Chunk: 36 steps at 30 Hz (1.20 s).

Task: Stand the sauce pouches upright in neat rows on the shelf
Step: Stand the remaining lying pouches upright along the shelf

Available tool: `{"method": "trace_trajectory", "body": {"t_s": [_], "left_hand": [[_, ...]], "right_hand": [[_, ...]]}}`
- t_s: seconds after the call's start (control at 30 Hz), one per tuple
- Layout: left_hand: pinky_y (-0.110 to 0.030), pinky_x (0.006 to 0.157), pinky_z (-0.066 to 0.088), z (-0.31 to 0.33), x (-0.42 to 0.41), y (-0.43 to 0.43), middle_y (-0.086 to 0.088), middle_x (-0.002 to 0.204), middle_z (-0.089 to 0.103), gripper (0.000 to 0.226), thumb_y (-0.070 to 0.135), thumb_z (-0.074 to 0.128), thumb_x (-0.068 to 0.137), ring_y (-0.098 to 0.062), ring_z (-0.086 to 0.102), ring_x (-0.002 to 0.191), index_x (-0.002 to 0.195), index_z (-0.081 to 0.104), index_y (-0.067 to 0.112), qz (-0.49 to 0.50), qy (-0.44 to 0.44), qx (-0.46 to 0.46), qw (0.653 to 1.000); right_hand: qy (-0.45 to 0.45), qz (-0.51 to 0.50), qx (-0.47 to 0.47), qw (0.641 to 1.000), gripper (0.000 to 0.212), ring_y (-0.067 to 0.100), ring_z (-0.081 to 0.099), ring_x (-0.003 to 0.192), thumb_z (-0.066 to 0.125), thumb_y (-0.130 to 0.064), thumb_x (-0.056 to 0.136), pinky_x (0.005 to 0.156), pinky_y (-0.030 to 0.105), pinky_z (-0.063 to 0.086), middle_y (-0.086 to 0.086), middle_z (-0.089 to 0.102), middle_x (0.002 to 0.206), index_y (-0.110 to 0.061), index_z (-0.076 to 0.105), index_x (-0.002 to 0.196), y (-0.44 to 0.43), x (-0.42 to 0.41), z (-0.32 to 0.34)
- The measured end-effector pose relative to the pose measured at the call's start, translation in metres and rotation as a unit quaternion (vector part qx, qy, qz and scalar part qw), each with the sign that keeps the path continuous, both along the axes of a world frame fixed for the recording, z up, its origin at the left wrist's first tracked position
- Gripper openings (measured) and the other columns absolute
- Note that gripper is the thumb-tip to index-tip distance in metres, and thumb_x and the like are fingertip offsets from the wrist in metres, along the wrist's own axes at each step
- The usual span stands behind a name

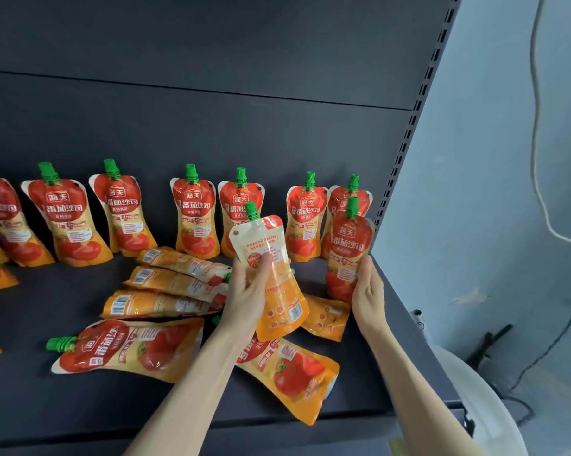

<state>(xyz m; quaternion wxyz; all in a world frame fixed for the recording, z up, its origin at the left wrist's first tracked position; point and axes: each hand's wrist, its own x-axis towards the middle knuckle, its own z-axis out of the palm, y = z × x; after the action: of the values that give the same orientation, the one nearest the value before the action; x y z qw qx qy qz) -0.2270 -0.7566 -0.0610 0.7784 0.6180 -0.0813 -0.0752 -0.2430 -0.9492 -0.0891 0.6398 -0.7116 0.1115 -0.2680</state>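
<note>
Several red-and-orange sauce pouches with green caps stand upright in a row (195, 215) along the back of the dark shelf (47, 399). Several more lie flat in a pile (175, 284) mid-shelf, and two big ones lie near the front (129, 348) (297, 376). My left hand (246, 294) grips a pouch (271, 274) raised off the shelf, its back side toward me, cap up. My right hand (368, 297) holds an upright pouch (349, 255) at the shelf's right end, in front of the back row, fingers against its right side.
The shelf's perforated upright post (419, 103) marks its right edge. Beyond it are a pale wall with hanging cables (540, 126) and a white round object (484, 406) low at the right. One more flat pouch (326, 317) lies between my hands.
</note>
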Motion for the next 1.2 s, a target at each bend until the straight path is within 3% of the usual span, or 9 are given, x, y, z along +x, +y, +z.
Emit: {"method": "trace_trajectory", "body": {"t_s": [0.1,0.2,0.3,0.43,0.57,0.67,0.83,1.03,1.2], "left_hand": [[-0.044,0.095,0.048,0.003,0.003,0.0,0.003,0.125,0.06,0.046,0.061,0.057,0.075,-0.015,0.058,0.113,0.119,0.045,0.052,-0.011,0.01,0.009,1.0],[-0.038,0.091,0.051,0.007,0.006,-0.001,0.003,0.123,0.06,0.053,0.058,0.057,0.078,-0.015,0.058,0.111,0.126,0.047,0.039,-0.009,0.034,0.025,0.999],[-0.033,0.084,0.052,0.014,0.007,-0.002,0.003,0.118,0.061,0.037,0.05,0.058,0.084,-0.014,0.06,0.106,0.117,0.053,0.034,0.01,0.036,0.018,0.999],[-0.034,0.088,0.051,0.034,0.019,-0.008,0.005,0.111,0.066,0.026,0.046,0.056,0.087,-0.01,0.062,0.104,0.109,0.057,0.034,0.042,-0.029,0.007,0.999],[-0.014,0.08,0.048,0.047,0.034,-0.03,0.011,0.099,0.063,0.022,0.032,0.049,0.094,0.0,0.059,0.092,0.112,0.054,0.021,0.102,-0.131,0.058,0.984],[0.001,0.075,0.041,0.039,0.04,-0.049,0.009,0.109,0.057,0.031,0.024,0.048,0.096,-0.001,0.053,0.1,0.123,0.047,0.011,0.143,-0.15,0.078,0.975],[0.002,0.074,0.039,0.014,0.037,-0.064,-0.001,0.118,0.055,0.036,0.018,0.051,0.094,-0.006,0.051,0.106,0.127,0.042,0.006,0.19,-0.184,0.109,0.958],[0.003,0.064,0.041,0.016,0.047,-0.054,0.011,0.101,0.051,0.042,0.007,0.062,0.086,0.003,0.05,0.088,0.125,0.044,0.01,0.133,-0.174,0.171,0.961],[0.004,0.065,0.039,0.02,0.06,-0.043,0.017,0.103,0.059,0.032,0.016,0.053,0.092,-0.003,0.054,0.101,0.124,0.056,0.011,0.001,-0.131,0.191,0.973]], "right_hand": [[-0.007,0.0,-0.004,1.0,0.05,0.012,0.06,0.107,0.03,-0.053,0.09,0.089,0.027,0.049,0.001,0.063,0.115,-0.02,0.053,0.12,-0.002,-0.001,-0.001],[-0.006,0.006,-0.021,1.0,0.034,0.007,0.059,0.103,0.047,-0.041,0.091,0.077,0.018,0.046,-0.005,0.062,0.109,-0.019,0.05,0.118,-0.001,-0.001,0.0],[-0.008,0.012,-0.012,1.0,0.032,0.008,0.061,0.101,0.059,-0.031,0.089,0.078,0.021,0.048,-0.004,0.063,0.109,-0.018,0.05,0.117,-0.004,0.0,-0.004],[-0.01,0.025,-0.023,0.999,0.034,0.014,0.064,0.102,0.062,-0.031,0.087,0.085,0.032,0.052,0.001,0.066,0.111,-0.019,0.054,0.117,-0.012,0.006,-0.005],[-0.005,0.021,-0.05,0.998,0.033,0.011,0.064,0.1,0.062,-0.032,0.086,0.085,0.031,0.053,-0.002,0.067,0.109,-0.019,0.056,0.116,-0.015,0.013,0.0],[0.003,0.02,-0.065,0.998,0.026,0.011,0.065,0.097,0.063,-0.032,0.086,0.084,0.032,0.053,-0.003,0.068,0.106,-0.024,0.058,0.111,-0.019,0.017,-0.002],[0.01,0.026,-0.064,0.998,0.025,0.01,0.065,0.097,0.063,-0.03,0.087,0.083,0.029,0.053,-0.004,0.069,0.105,-0.024,0.059,0.111,-0.021,0.017,-0.008],[0.004,0.024,-0.059,0.998,0.023,0.008,0.065,0.095,0.063,-0.028,0.087,0.08,0.023,0.052,-0.006,0.068,0.103,-0.023,0.06,0.11,-0.021,0.016,-0.008],[0.002,0.023,-0.057,0.998,0.025,0.009,0.065,0.096,0.062,-0.029,0.088,0.08,0.022,0.051,-0.005,0.069,0.103,-0.021,0.06,0.111,-0.021,0.018,-0.007]]}}
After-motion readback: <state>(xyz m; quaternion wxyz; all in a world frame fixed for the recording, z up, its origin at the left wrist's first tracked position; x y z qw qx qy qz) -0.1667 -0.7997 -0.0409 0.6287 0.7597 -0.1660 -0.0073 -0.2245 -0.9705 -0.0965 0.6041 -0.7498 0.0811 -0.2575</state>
